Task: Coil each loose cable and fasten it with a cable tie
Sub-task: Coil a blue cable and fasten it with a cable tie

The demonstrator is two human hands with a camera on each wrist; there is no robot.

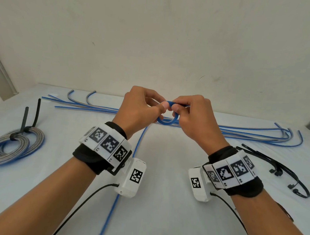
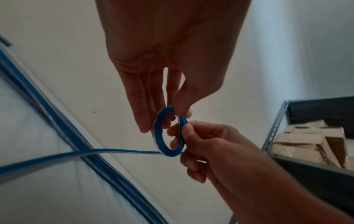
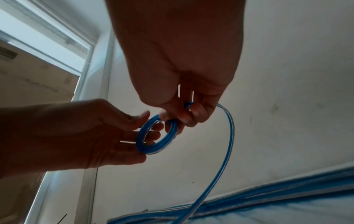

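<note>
Both hands hold a small coil of blue cable (image 1: 167, 118) in the air above the middle of the white table (image 1: 165, 172). My left hand (image 1: 160, 105) pinches the coil's (image 2: 159, 136) top between thumb and fingers. My right hand (image 1: 178, 106) pinches its (image 3: 153, 145) other side, where the free cable feeds in. The cable's tail (image 1: 116, 196) hangs from the coil and runs along the table toward me. Several loose blue and grey cables (image 1: 258, 137) lie straight across the back. Black cable ties (image 1: 278, 166) lie at the right.
Two coils (image 1: 12, 146) bound with black ties rest at the table's left. The wall (image 1: 155, 44) stands right behind the table. A grey metal shelf (image 2: 275, 125) with cardboard boxes is off to the right, and a window frame (image 3: 57, 37) to the left.
</note>
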